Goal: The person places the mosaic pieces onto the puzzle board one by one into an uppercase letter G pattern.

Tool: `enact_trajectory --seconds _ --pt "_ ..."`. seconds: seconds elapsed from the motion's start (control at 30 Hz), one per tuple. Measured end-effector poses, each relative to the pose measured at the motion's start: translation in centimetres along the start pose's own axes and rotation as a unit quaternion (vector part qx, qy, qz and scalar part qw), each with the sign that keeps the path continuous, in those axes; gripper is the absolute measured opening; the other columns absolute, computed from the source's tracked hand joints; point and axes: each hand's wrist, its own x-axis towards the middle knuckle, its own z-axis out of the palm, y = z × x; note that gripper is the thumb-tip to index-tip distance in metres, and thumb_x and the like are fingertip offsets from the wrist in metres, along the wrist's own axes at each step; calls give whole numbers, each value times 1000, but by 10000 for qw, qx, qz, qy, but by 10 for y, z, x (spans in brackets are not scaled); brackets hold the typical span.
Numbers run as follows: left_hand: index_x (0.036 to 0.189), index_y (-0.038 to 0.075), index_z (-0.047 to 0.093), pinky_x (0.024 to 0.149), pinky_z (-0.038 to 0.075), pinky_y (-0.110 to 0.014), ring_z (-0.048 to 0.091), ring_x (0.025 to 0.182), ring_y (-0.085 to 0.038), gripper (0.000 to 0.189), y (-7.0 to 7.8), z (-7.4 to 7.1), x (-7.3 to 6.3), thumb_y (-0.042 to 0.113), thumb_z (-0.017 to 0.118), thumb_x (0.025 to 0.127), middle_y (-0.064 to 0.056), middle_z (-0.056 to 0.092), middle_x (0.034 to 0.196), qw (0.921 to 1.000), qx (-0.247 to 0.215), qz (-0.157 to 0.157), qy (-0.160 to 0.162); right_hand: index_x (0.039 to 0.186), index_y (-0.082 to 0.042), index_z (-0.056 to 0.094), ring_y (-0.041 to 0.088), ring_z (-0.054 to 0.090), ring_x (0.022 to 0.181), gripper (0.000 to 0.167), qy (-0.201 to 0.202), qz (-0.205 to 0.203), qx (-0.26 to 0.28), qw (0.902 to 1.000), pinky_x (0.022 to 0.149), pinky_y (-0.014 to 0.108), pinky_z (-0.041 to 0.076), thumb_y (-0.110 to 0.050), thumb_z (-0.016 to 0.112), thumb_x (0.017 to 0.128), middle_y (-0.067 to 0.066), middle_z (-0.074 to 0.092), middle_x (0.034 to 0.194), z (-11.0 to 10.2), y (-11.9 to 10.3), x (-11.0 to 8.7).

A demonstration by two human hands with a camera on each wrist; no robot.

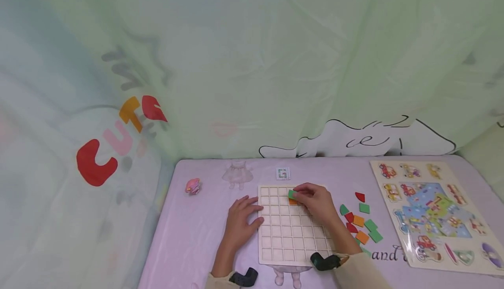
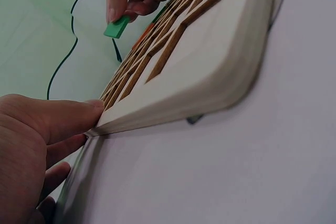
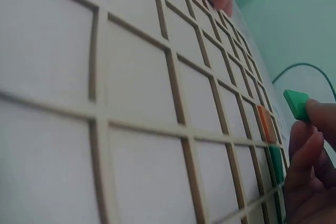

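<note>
Pale cloth (image 1: 252, 83) hangs beyond the grid (image 1: 277, 238) on the bench (image 1: 173, 236). At the grid's left edge the left hand (image 1: 239, 220) rests, fingers spread; over the grid's far rows the right hand (image 1: 318, 202) slants, pinching a green tile (image 2: 116, 28). Loose tiles (image 1: 358, 221) lie right of the grid.

High, downward head view; low, close wrist views across one common grid board (image 2: 215, 85)

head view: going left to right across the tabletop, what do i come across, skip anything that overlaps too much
small pink figure → left hand → gridded board → loose red, green and orange tiles → large picture board
</note>
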Motion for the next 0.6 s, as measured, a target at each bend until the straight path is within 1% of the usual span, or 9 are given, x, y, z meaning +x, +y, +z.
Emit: enact_trajectory --seconds 0.2,0.3,0.43,0.6 --pt "111 19 77 113 38 -59 51 139 -31 26 0 -1 0 20 78 84 -2 68 136 10000 -19 29 16 103 -12 76 12 64 79 18 152 -225 33 9996 68 20 53 -26 76 92 4 74 92 20 -1 9" --pt "111 19 77 113 38 -59 51 139 -31 26 -1 -1 0 20 78 84 -2 68 136 10000 -42 44 5 101 -11 76 13 66 74 16 155 -263 160 9994 66 21 56 -23 76 91 5 74 90 27 1 14" --pt "111 19 77 113 38 -58 52 139 -31 26 0 0 1 21 78 85 -2 68 136 10000 -27 50 -18 99 -12 75 15 66 69 13 92 -313 182 9993 62 22 56 -21 77 91 5 72 85 30 4 15" --pt "111 19 77 112 39 -59 52 138 -30 26 0 1 1 21 78 85 -2 67 137 10000 51 29 3 95 -14 76 16 60 69 9 -108 -453 -83 9989 61 24 50 -20 77 89 1 70 78 27 5 15"
